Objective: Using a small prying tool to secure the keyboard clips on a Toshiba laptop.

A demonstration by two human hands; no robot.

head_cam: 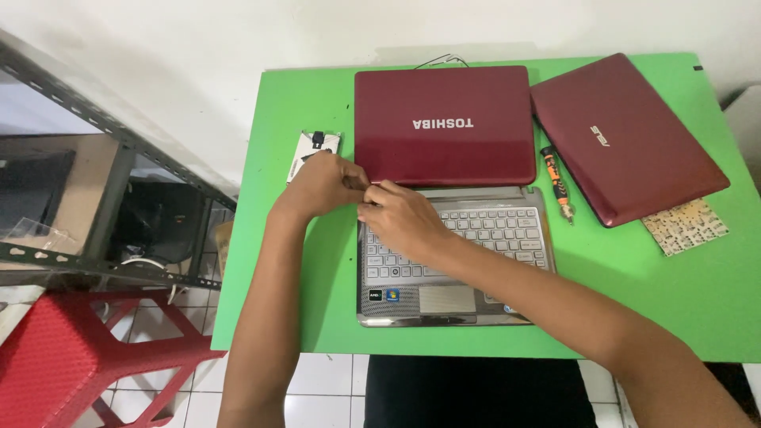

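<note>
White wall and a pale tiled floor frame a bright green desk (301, 158), on which an open laptop (456, 261) is laid flat, its dark red lid (444, 123) folded all the way back so that the lid's outer face is turned up. Both hands are met at the hinge line of this laptop, at its rear left corner, where the silver keyboard deck joins the lid. The left hand (321, 184) is held just beside that corner, over the desk, with its fingers drawn together in a pinch; what is pinched cannot be made out. The right hand (400, 218) is rested on the upper left keys, its fingers curled together toward the same spot and touching the left hand's fingertips.

Behind the left hand, left of the lid, a small silver drive (305, 150) is seen lying on the desk. Right of the lid, a screwdriver with an orange and black handle (557, 184) is laid, and beyond it a second, closed red laptop (626, 135) is set at an angle. Near the front corner of that closed laptop, a pale patterned sheet (686, 227) is placed. Left of the desk, a grey metal rack (103, 127) and a red plastic stool (71, 357) are visible.
</note>
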